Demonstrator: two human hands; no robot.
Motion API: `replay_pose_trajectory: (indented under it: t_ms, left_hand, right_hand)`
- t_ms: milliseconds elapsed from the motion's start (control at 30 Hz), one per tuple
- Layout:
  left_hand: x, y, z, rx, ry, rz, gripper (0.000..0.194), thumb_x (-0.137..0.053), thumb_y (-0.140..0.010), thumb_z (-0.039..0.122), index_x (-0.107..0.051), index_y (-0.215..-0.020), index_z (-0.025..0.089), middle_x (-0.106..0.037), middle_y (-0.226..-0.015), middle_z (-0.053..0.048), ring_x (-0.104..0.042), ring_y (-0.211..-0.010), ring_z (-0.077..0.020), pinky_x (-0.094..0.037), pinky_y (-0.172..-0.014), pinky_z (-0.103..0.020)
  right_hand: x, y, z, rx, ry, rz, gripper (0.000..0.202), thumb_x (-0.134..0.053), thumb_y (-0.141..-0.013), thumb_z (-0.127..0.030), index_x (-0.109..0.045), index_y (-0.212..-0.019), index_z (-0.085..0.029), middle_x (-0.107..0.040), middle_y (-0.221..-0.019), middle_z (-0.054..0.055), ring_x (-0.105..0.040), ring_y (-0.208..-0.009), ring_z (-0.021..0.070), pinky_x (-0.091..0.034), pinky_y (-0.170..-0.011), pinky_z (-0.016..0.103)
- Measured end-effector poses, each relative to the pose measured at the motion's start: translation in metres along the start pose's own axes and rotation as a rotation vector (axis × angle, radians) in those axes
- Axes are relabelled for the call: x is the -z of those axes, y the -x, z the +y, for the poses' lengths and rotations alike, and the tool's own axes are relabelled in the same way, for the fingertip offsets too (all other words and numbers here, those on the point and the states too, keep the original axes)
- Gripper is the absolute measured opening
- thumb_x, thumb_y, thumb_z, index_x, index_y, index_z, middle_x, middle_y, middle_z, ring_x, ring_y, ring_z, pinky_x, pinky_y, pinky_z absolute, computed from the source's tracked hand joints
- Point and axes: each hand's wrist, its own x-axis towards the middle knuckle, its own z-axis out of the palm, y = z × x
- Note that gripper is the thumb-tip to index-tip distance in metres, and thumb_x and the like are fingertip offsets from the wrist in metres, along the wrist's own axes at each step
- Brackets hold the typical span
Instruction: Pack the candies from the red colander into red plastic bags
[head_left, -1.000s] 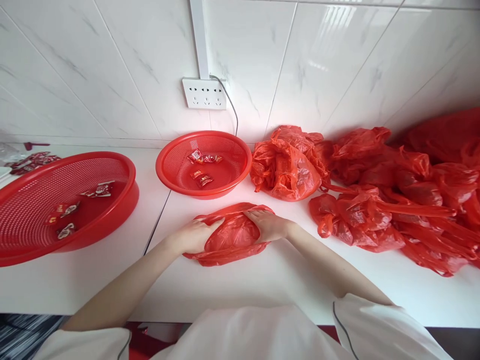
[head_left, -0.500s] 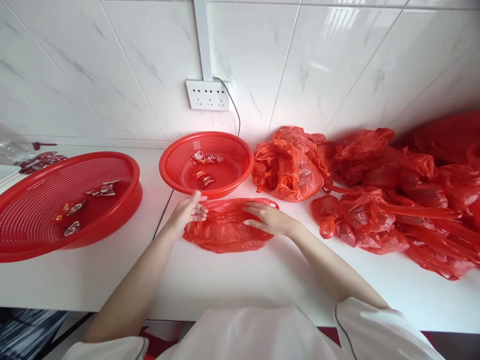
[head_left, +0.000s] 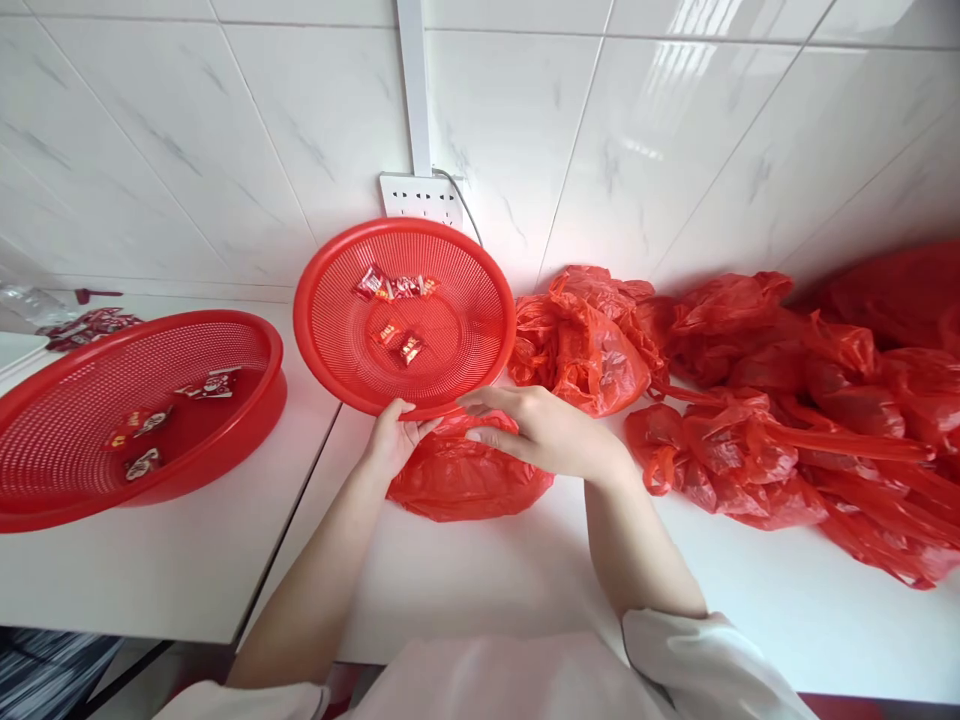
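A small red plastic sieve basket (head_left: pixel 337 335) leans toward me, its inside facing me. Several wrapped sweets (head_left: pixel 410 348) lie in it, in red and white wrappers. At its near rim, my left hand (head_left: pixel 394 437) grips the edge with thumb and fingers. My right hand (head_left: pixel 536 430) is close to the same rim, fingers stretched out and thumb apart; whether the fingertips touch the rim I cannot tell. Beneath both hands a red plastic bag (head_left: pixel 472 490) lies on the white table, partly covered by the basket and hands.
A larger red basket (head_left: pixel 259 345) with several sweets stands on the left. Red plastic bags (head_left: pixel 585 345) and a heap of filled bags (head_left: pixel 750 440) take up the right side. A tiled wall with a socket strip (head_left: pixel 424 195) rises behind; a seam crosses the table.
The small basket has been tilted up toward me. My left hand has gone from beside the bag to the basket's rim, and my right hand has lifted off the bag toward that rim.
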Motion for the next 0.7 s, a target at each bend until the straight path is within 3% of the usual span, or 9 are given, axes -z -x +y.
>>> replay_pose_trajectory:
  t_ms: [200, 367, 600, 700]
  left_hand:
    - [0.009, 0.012, -0.008, 0.006, -0.055, -0.014, 0.015, -0.059, -0.07, 0.02, -0.069, -0.076, 0.01, -0.075, -0.088, -0.013, -0.068, -0.101, -0.0321, -0.053, -0.093, -0.047]
    - [0.002, 0.02, -0.01, -0.008, -0.065, -0.037, 0.033, -0.062, -0.069, 0.019, -0.07, -0.099, 0.011, -0.074, -0.101, -0.012, -0.064, -0.11, -0.0345, -0.049, -0.097, -0.053]
    - [-0.004, 0.021, -0.019, -0.017, -0.106, -0.065, 0.042, -0.064, -0.067, 0.022, -0.068, -0.108, 0.01, -0.073, -0.106, -0.013, -0.063, -0.112, -0.0366, -0.049, -0.097, -0.054]
    - [-0.002, 0.022, -0.02, -0.01, -0.111, -0.059, 0.042, -0.065, -0.068, 0.021, -0.068, -0.109, 0.013, -0.073, -0.103, -0.01, -0.064, -0.111, -0.0347, -0.05, -0.096, -0.051]
  right_hand:
    - [0.001, 0.005, 0.03, -0.143, 0.074, 0.033, 0.028, -0.048, -0.097, -0.033, -0.061, -0.121, -0.026, -0.071, -0.111, 0.003, -0.069, -0.097, 0.0188, -0.053, -0.087, 0.033]
    - [0.007, 0.01, 0.047, -0.239, 0.181, 0.161, 0.025, -0.047, -0.097, -0.034, -0.062, -0.114, -0.023, -0.071, -0.109, 0.004, -0.068, -0.095, 0.0198, -0.053, -0.082, 0.034]
    - [-0.004, 0.0, 0.062, -0.212, 0.31, 0.19, 0.023, -0.044, -0.098, -0.027, -0.061, -0.113, -0.021, -0.069, -0.107, 0.007, -0.067, -0.093, 0.0195, -0.052, -0.083, 0.034]
    - [-0.019, -0.008, 0.072, -0.18, 0.395, 0.176, 0.029, -0.046, -0.097, -0.026, -0.056, -0.123, -0.019, -0.066, -0.118, 0.011, -0.063, -0.108, 0.0238, -0.048, -0.096, 0.042]
